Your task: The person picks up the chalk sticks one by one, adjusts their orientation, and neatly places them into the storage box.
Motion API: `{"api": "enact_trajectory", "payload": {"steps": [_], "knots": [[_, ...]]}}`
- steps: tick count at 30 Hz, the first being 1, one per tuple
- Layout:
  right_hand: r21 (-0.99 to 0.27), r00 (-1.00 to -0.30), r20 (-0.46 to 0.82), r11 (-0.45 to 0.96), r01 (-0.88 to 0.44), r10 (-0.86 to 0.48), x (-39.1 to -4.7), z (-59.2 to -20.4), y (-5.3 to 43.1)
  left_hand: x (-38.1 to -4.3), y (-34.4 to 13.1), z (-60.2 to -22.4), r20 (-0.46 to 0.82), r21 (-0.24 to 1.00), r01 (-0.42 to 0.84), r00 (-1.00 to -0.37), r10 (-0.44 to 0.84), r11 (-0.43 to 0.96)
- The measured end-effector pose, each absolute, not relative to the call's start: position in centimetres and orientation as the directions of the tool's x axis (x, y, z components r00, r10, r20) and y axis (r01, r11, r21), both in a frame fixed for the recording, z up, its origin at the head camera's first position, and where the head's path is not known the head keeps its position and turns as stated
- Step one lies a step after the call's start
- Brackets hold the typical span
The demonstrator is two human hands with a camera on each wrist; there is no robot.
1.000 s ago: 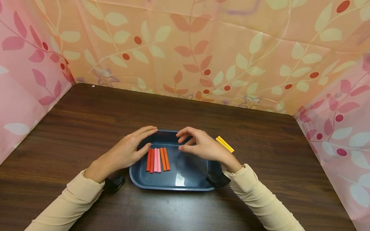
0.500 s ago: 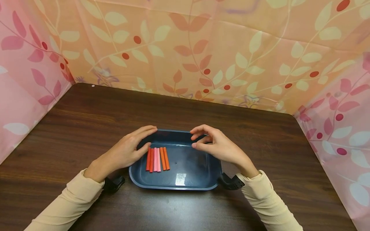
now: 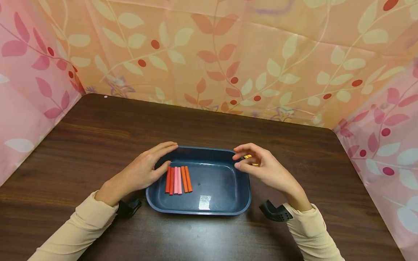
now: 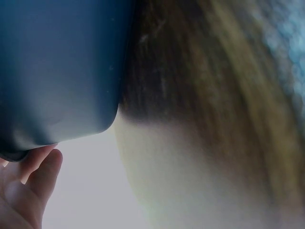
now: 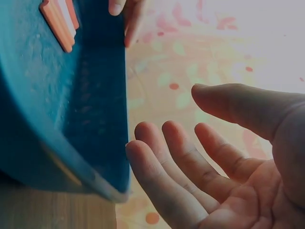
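Note:
A dark blue tray (image 3: pixel 212 210) sits on the table in the head view. In its left half, two red sticks (image 3: pixel 169 181), two pink sticks (image 3: pixel 177 181) and two orange sticks (image 3: pixel 186 180) lie side by side. My left hand (image 3: pixel 143 169) holds the tray's left end, thumb over the inside and fingers along the rim. My right hand (image 3: pixel 267 167) hovers at the tray's far right corner, fingers loosely bent and holding nothing. Behind it, yellow sticks (image 3: pixel 248 156) show, mostly hidden. In the right wrist view its fingertips (image 5: pixel 140 151) are right by the rim.
The brown wood-grain table (image 3: pixel 130 119) reaches back to a floral curtain (image 3: pixel 209 54), with pink curtain panels at both sides. A black wrist strap (image 3: pixel 277 213) sits by the right sleeve, and another black strap (image 3: pixel 128 208) by the left.
My right hand has moved right, from over the tray's middle to its far right corner, and now hides most of the yellow sticks. My left hand and the tray stay put.

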State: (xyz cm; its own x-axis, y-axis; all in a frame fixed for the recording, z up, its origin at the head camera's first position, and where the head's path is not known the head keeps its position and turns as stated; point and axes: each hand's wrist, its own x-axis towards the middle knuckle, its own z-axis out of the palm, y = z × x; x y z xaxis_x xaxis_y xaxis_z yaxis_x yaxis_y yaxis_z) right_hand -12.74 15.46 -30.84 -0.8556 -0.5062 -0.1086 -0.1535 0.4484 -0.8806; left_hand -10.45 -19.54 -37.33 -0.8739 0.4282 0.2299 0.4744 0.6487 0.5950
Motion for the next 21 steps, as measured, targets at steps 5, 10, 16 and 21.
{"api": "enact_trajectory", "payload": {"steps": [5,10,16,21], "knots": [[-0.87,-0.871,-0.104,0.469,-0.154,-0.479,-12.6,-30.6,16.5,-10.5,-19.6,-37.3,0.231,0.596,0.475,-0.873,0.429,0.648],[-0.856,-0.885,-0.072,0.484,-0.182,-0.461,-13.0,-30.3,17.5,-10.5,-19.6,-37.3,0.226,0.596,0.471,-0.876,0.427,0.65],[-0.816,-0.896,-0.093,0.549,-0.181,-0.434,-13.5,-30.6,18.1,-10.5,-19.6,-37.3,0.233,0.591,0.478,-0.873,0.429,0.65],[-0.769,-0.904,-0.07,0.6,-0.221,-0.422,-14.1,-31.3,18.6,-10.5,-19.5,-37.3,0.232,0.593,0.476,-0.873,0.428,0.65]]}}
